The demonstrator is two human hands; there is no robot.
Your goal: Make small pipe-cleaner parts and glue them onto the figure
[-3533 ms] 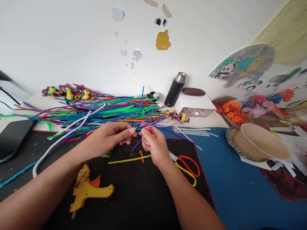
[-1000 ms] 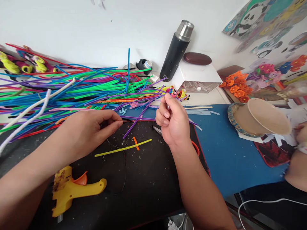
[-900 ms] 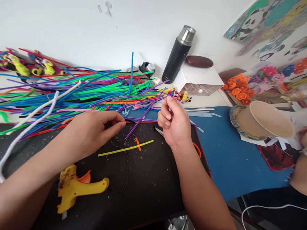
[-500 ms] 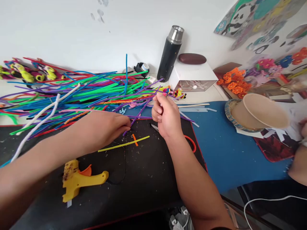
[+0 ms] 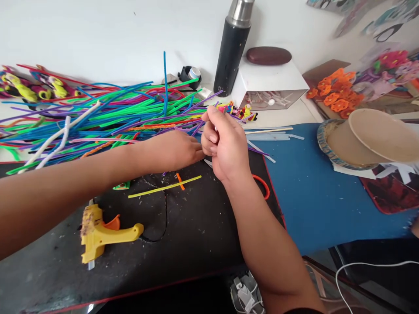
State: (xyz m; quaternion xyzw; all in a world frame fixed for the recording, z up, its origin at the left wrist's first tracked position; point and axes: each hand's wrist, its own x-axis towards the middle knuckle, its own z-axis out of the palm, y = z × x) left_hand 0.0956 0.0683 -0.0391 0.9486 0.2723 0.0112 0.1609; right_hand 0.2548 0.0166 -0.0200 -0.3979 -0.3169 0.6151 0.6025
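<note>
My left hand (image 5: 178,150) reaches across the near edge of the pile of coloured pipe cleaners (image 5: 134,115), its fingers drawn together beside my right wrist. Whatever they grip is hidden. My right hand (image 5: 227,146) is curled closed, thumb on top, and I cannot make out what is inside it. Scissors lie under that hand; a red handle (image 5: 262,185) and the blade tip (image 5: 208,162) show on either side. A yellow pipe cleaner (image 5: 157,189) crosses a short orange piece (image 5: 180,182) on the black mat, below my left hand.
A yellow glue gun (image 5: 111,234) with its cord lies on the black mat (image 5: 203,244). Behind stand a black thermos (image 5: 231,54) and a white box (image 5: 273,83) with a brown case (image 5: 268,56) on top. Paper bowls (image 5: 382,135) and orange flowers (image 5: 337,89) are at right.
My left hand has moved right, closer to my right hand, uncovering a small green piece on the mat. My right hand stays closed. The view has shifted slightly.
</note>
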